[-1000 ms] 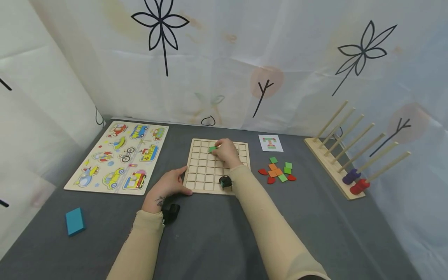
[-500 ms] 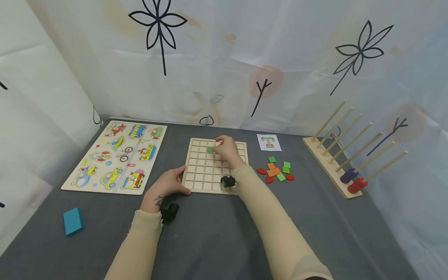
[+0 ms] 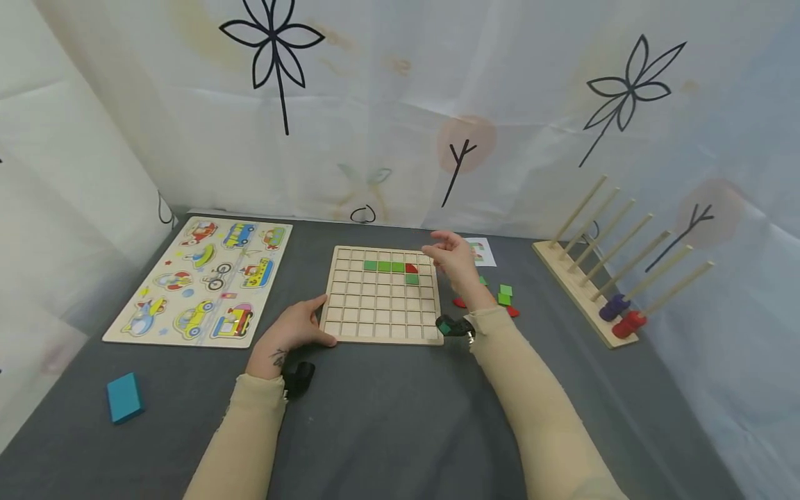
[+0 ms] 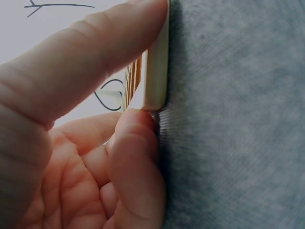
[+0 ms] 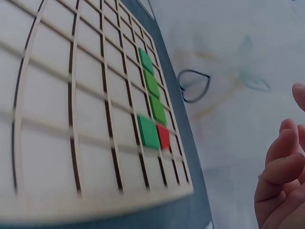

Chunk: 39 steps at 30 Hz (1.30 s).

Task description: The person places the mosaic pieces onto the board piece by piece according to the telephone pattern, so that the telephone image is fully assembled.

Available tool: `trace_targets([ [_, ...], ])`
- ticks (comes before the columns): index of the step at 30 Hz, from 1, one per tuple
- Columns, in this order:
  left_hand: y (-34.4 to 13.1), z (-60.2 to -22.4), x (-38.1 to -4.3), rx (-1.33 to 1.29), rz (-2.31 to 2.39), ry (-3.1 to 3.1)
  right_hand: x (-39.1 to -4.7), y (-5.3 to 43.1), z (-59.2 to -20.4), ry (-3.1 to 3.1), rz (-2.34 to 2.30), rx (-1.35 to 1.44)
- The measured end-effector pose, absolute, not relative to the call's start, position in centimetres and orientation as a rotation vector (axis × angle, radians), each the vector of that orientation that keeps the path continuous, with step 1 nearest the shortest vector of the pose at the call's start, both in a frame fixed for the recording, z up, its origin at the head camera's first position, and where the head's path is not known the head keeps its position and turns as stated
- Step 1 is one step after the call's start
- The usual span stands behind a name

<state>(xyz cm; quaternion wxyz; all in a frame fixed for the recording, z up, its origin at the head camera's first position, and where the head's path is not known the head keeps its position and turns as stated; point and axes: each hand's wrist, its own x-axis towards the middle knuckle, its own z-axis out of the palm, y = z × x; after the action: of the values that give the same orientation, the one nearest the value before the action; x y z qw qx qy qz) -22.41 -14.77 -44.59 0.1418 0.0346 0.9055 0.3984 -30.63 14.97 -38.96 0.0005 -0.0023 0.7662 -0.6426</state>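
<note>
A wooden grid board (image 3: 375,305) lies in the middle of the table. Its upper part holds a row of green square tiles (image 3: 384,267), ending on the right in a red curved-edge tile (image 3: 410,269). One more green tile (image 3: 412,279) sits directly below the red one. My left hand (image 3: 294,330) holds the board at its near left corner; the left wrist view has the board's edge (image 4: 156,78) between thumb and fingers. Raised past the board's right edge, my right hand (image 3: 461,267) has loosely bent fingers (image 5: 283,164) and nothing visible in them.
Loose green tiles (image 3: 505,295) and red tiles (image 3: 512,312) lie right of the board, partly hidden by my right arm. A pattern card (image 3: 484,253) is behind. A peg stand (image 3: 578,298) stands far right, a vehicle puzzle (image 3: 200,278) left, a blue block (image 3: 125,398) front left.
My right hand has let go of a green tile at the left end of the row and moved right, off the board. The left hand stays at the corner.
</note>
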Motion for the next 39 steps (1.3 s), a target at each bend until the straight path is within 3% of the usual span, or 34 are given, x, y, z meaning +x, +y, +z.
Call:
trace_targets([
  [18, -14.9, -44.4, -22.3, 0.119, 1.163, 2.593, -25.2, 26.2, -39.9, 2.581, -1.823, 0.289],
  [39, -14.7, -43.9, -22.2, 0.116, 1.171, 2.584, -24.5, 30.1, -43.0, 2.809, -1.112, 0.352],
])
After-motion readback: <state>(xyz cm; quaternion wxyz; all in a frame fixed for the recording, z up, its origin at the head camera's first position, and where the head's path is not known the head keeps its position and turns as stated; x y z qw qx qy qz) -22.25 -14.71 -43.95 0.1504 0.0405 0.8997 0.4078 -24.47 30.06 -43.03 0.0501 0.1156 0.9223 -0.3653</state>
